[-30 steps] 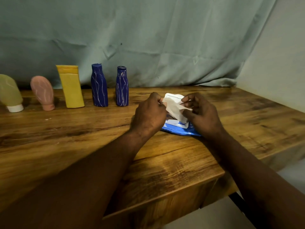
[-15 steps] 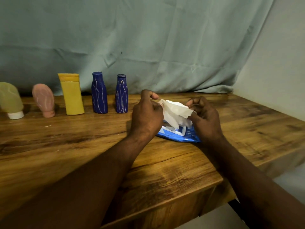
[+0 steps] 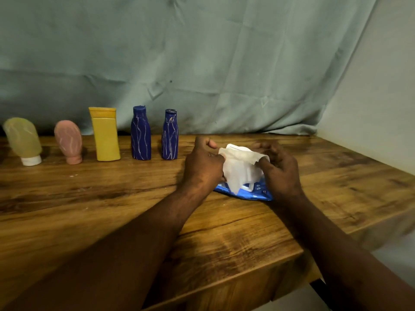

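Observation:
A white wet wipe (image 3: 239,167) is stretched between both hands above a blue wipes pack (image 3: 258,194) that lies flat on the wooden table (image 3: 112,209). My left hand (image 3: 202,167) pinches the wipe's left edge. My right hand (image 3: 278,169) pinches its right edge. The lower end of the wipe hangs down to the pack's white opening flap. Most of the pack is hidden behind my hands and the wipe.
Along the back of the table stand a pale green tube (image 3: 22,140), a pink tube (image 3: 68,141), a yellow tube (image 3: 105,133) and two dark blue bottles (image 3: 140,132) (image 3: 170,134). A grey-green cloth (image 3: 202,63) hangs behind. The table's edge drops off at the front right.
The wipe has been drawn up out of the pack and spread wider between my hands. The view has tilted down slightly.

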